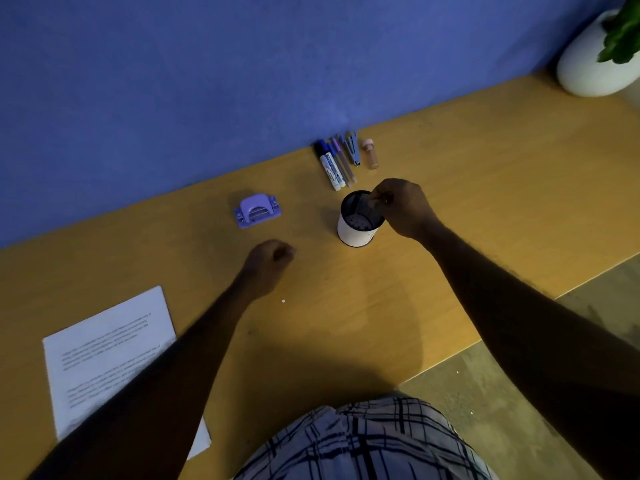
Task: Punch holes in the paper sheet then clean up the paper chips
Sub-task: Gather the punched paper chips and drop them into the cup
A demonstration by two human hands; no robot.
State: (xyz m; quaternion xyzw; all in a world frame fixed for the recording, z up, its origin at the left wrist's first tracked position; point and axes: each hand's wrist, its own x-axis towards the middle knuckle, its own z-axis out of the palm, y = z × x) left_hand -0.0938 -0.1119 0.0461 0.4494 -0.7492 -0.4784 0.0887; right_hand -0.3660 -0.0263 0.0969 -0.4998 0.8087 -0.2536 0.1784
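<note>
White cup taken as reference. Right hand sits over its mouth, fingertips pinched narrow; any chip between them is too small to confirm. Pale specks lie on the cup floor (chips, in my judgement). Left hand, left of the cup and nearer the person, is curled into a fist, nothing seen in it. Punch stands left of the cup; sheet lies far left, nearer the person. One chip remains below-left of the cup. Step in hand: clean-up, nearly done. Next move calls for a fine pinch on that chip.
</note>
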